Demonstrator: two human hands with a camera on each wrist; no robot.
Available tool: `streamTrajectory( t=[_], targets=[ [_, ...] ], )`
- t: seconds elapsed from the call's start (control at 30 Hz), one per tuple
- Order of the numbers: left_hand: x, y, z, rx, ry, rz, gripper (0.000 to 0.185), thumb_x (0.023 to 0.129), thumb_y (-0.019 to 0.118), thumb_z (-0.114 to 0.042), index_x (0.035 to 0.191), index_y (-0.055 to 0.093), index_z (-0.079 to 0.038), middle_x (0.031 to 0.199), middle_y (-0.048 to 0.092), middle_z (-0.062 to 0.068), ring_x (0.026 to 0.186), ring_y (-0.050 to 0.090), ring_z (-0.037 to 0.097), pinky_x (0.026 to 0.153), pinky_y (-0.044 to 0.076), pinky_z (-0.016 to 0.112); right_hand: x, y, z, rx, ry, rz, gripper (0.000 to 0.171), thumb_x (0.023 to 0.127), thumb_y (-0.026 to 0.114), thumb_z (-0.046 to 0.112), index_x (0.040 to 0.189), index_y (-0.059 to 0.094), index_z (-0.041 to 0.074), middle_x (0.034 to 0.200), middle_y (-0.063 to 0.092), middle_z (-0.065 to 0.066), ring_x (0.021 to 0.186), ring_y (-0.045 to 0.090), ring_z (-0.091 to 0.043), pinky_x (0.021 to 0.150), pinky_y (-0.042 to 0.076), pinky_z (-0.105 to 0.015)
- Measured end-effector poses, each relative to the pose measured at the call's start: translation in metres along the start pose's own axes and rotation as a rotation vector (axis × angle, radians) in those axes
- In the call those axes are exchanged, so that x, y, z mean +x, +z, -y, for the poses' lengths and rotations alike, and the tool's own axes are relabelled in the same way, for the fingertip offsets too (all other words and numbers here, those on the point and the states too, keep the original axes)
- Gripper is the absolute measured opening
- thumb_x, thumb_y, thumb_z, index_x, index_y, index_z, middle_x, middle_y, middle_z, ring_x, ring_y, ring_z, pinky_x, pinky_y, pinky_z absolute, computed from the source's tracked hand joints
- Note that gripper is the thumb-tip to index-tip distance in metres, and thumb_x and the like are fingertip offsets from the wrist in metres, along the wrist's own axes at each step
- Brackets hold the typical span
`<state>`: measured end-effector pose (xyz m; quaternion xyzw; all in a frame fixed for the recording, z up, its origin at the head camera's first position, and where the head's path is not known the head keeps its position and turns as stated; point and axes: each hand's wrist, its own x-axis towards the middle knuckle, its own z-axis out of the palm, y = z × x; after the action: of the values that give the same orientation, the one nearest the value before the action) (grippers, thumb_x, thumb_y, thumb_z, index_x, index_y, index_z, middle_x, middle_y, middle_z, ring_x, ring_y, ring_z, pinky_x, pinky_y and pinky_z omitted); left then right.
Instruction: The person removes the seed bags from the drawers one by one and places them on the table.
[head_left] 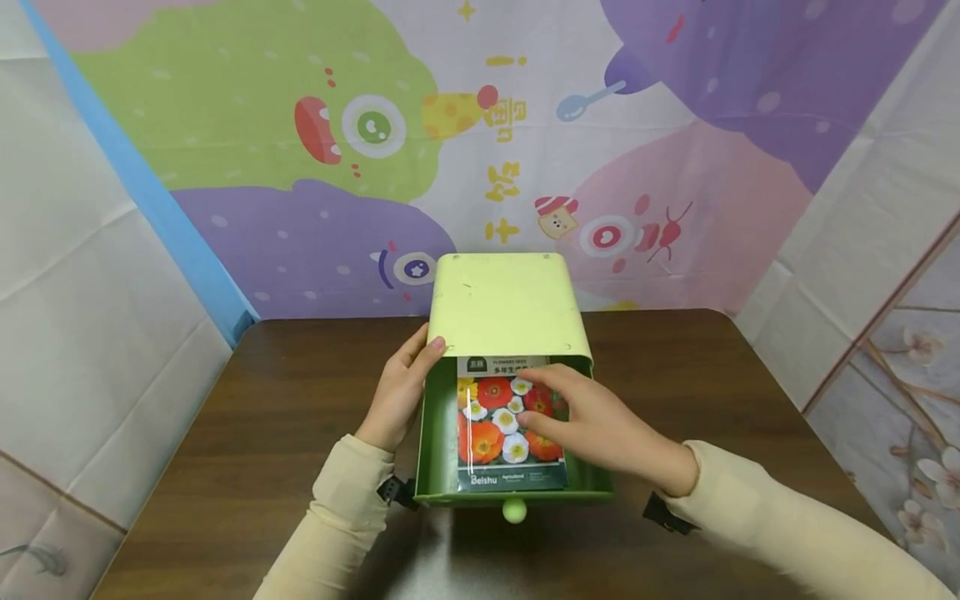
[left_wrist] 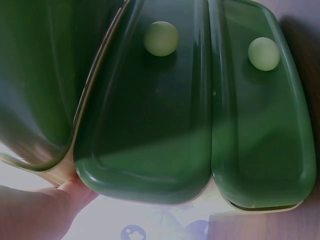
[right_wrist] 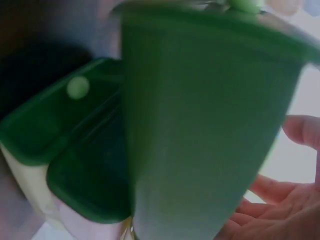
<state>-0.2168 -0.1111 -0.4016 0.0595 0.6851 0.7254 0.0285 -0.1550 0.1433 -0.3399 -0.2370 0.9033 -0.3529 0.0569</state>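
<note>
Flat flower-printed seed packet [head_left: 506,425] labelled "Beishu", lying in open green plastic drawer [head_left: 431,425]; right hand [head_left: 600,425] fingers straight on it; left hand [head_left: 401,392] fingers relaxed against pale green cabinet [head_left: 502,304].

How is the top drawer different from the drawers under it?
The top drawer is pulled out toward the person, while the lower drawers sit pushed in, fronts closed. The top drawer shows its inside, with a flower seed packet lying flat in it; what the lower drawers hold is hidden. The right hand rests on that packet, and the left hand touches the cabinet side. All share dark green fronts and a pale round knob.
</note>
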Motion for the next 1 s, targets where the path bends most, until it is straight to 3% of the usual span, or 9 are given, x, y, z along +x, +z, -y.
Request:
streamTrajectory(
  t=[0.1,0.3,0.53,1.0],
  targets=[
    [0.000,0.000,0.000,0.001,0.000,-0.001,0.069,0.099,0.055,-0.042,0.156,0.026,-0.014,0.161,0.028,0.004,0.149,0.025,0.022,0.122,0.023,0.046,0.004,0.001,-0.001,-0.092,-0.026,0.014,0.063,0.091,0.069,0.039,0.145,0.048,0.013,0.143,0.051,-0.005,0.127,0.053,-0.023,0.105,0.047,-0.048],
    [0.000,0.001,0.000,0.007,-0.001,-0.005,0.068,0.100,0.054,-0.042,0.156,0.027,-0.014,0.160,0.028,0.004,0.149,0.025,0.021,0.122,0.023,0.046,0.011,0.005,-0.005,-0.229,-0.036,0.040,0.074,0.089,0.071,0.042,0.149,0.042,0.010,0.141,0.051,-0.008,0.116,0.056,-0.022,0.097,0.052,-0.043],
    [0.000,0.001,0.000,-0.001,0.001,-0.011,0.068,0.100,0.054,-0.041,0.156,0.027,-0.013,0.160,0.030,0.005,0.148,0.028,0.021,0.120,0.028,0.045,0.017,0.008,-0.010,-0.426,-0.091,0.095,0.083,0.086,0.070,0.052,0.151,0.038,0.011,0.154,0.038,-0.016,0.133,0.047,-0.036,0.105,0.045,-0.052],
    [0.000,0.001,0.001,0.022,0.010,-0.019,0.067,0.100,0.054,-0.042,0.155,0.029,-0.014,0.159,0.031,0.004,0.147,0.028,0.022,0.121,0.026,0.045,0.019,0.015,-0.013,-0.584,-0.140,0.127,0.089,0.082,0.068,0.063,0.150,0.041,0.012,0.156,0.032,-0.022,0.138,0.040,-0.043,0.107,0.041,-0.055]
  ],
)
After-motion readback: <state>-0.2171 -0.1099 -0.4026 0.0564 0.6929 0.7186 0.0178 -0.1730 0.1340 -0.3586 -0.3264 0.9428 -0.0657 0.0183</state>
